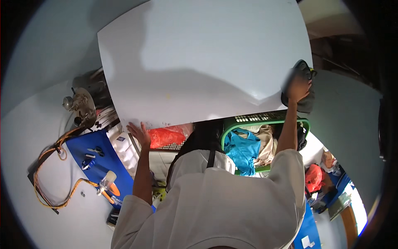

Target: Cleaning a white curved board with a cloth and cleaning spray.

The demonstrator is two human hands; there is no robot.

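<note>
My right hand (299, 91) is at the right edge of a white table (199, 50), its fingers bent over a black, soft-looking item (304, 104). This item has a rounded dark rim and hangs partly past the table edge; its exact kind is unclear, and motion smears part of the hand. At the near left corner of the table, my left hand (141, 135) is open, fingers spread close to the edge, holding nothing. The tabletop bears a few small marks along its near edge and my shadow.
Under the near edge stand a green basket (269, 169) with blue (242, 145) and beige clothes, and a crate holding a red plastic bag (168, 136). To the left are a metal pot-like vessel (85, 106), an orange hose (39, 176) and a blue tabletop (93, 143) with tools.
</note>
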